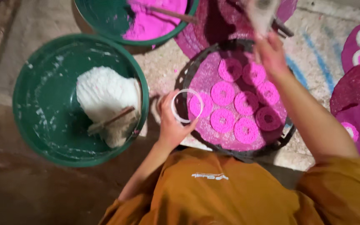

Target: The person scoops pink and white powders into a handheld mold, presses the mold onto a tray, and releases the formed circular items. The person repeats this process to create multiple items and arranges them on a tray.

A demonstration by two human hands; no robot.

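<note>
My left hand holds a clear plastic ring mould at the left edge of a round pink-coated tray. Several pink ring-shaped pieces lie on that tray. My right hand is raised over the tray's far side and grips a blurred pale tool; what it is I cannot make out.
A green basin at the left holds white dough and a wooden stick. A second green basin at the top holds pink dough. More pink trays with white-and-pink rings sit at the right.
</note>
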